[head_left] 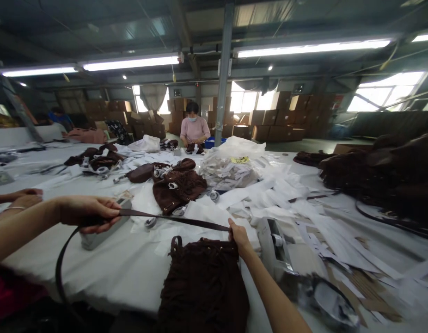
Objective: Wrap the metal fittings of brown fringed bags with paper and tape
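- Stretching across the near middle of the scene, a dark strap (pixel 172 218) was held taut between the person's two hands above the white table (pixel 131 263).
- The left hand (pixel 87 212) was closed around the strap at the left, fingers curled over it. From there the strap's loose end was seen looping down toward the near edge.
- The right hand (pixel 239 236) was pinched onto the strap's other end, just above the top right corner of a brown fringed bag (pixel 203 282).
- The fringed bag was laid flat on the table at the near centre, directly below the strap. Whether the strap was fastened to it could not be told.
- A grey block (pixel 96 238) was seen on the table just under the left hand.
- Another person's hands (pixel 23 198) were rested on the table at the far left edge.
- More brown bags (pixel 177 185) were lain farther back, beside a heap of white paper (pixel 235 169).
- A dark heap of bags (pixel 390 175) was piled at the right.
- A co-worker (pixel 195 128) was seen at the far side of the table, with cardboard boxes (pixel 276 122) stacked behind.
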